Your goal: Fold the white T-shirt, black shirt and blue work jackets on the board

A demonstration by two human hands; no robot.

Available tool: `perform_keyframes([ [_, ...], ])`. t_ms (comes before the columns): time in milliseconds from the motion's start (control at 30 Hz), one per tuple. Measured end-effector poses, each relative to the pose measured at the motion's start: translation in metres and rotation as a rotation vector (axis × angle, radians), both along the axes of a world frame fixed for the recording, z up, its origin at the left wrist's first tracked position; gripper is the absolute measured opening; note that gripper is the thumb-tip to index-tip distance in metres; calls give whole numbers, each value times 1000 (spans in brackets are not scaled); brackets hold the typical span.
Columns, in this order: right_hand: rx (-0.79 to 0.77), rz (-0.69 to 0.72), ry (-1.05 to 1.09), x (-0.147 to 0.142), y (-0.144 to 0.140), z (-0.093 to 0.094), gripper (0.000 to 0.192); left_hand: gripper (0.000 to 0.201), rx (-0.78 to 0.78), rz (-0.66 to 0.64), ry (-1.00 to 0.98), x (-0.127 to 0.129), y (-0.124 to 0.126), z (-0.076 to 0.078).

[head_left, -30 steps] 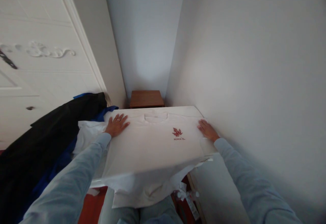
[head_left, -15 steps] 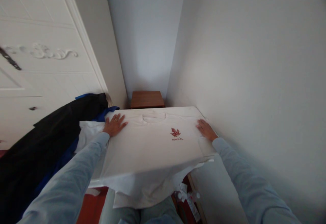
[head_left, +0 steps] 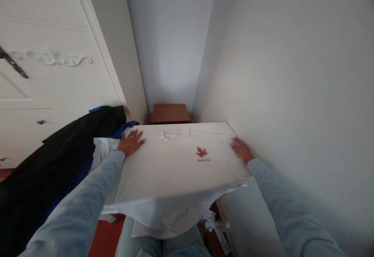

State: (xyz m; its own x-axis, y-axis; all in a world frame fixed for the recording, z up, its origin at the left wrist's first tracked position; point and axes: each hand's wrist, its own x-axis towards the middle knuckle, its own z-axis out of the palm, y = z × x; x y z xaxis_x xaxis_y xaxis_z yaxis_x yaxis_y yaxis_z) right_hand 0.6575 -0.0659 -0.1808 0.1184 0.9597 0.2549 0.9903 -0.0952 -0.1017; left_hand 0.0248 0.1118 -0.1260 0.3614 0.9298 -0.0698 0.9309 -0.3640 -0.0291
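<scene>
A white cotton T-shirt with a red leaf print (head_left: pixel 175 163) is lying flat across a white table (head_left: pixel 204 126) in the centre of the frame, its hem hanging over the near edge; the left hand (head_left: pixel 131 142) is pressing its left shoulder with fingers spread; the right hand (head_left: pixel 240 149) is lying flat, fingers together, at its right sleeve; a dark jacket (head_left: pixel 58 151) is lying at the left.

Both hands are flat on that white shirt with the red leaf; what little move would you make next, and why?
Probably slide the left hand outward to the sleeve: the white T-shirt lies flat, chest up, on the table, while the right hand already presses the other shoulder. Its sleeve hangs bunched past the left edge.
</scene>
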Motion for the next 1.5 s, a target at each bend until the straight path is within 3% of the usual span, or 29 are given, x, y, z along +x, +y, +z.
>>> perform_keyframes([
  [233,-98,-67,91,11,-3,5,64,67,3,10,-47,-7,3,-5],
  [367,-56,-60,77,-2,7,17,70,65,-4,32,-57,-4,7,0],
  [433,-5,0,63,-24,19,23,73,67,42,-3,-76,7,6,4],
  [533,30,163,52,-77,42,31,71,69,101,-184,-137,35,-2,7],
  [667,-27,337,9,-155,73,35,70,67,48,-402,-168,75,-17,-2],
  [833,-148,399,-43,-211,98,31,64,68,38,-404,-179,85,-17,-18],
  [1067,-180,355,-68,-219,114,29,63,75,32,-412,-204,63,5,-21],
  [1500,-182,347,-68,-218,129,30,62,84,7,-392,-229,58,33,-20],
])
